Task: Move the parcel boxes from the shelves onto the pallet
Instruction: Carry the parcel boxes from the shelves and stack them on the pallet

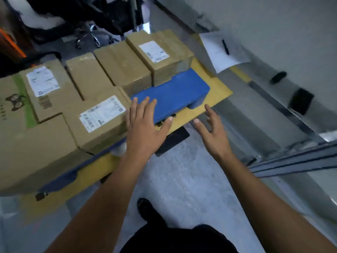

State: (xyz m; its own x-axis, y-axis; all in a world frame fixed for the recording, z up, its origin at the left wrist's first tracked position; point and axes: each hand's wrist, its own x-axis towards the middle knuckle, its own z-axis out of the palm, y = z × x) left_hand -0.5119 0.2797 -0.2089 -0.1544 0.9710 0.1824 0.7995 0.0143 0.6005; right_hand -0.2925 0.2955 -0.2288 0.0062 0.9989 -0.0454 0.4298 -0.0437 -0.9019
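We're hovering left hand over the blue pallet, just beside a labelled parcel box. Right hand is hanging over the floor; all fingers spread wide.

Matt brown cardboard parcel boxes with white paper labels sit on a matt blue plastic pallet.

Parcel boxes on blue pallet

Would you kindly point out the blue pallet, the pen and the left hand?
blue pallet [175, 88], head view, bare top.
pen [225, 46], head view, its barrel.
left hand [145, 127], head view, its back.
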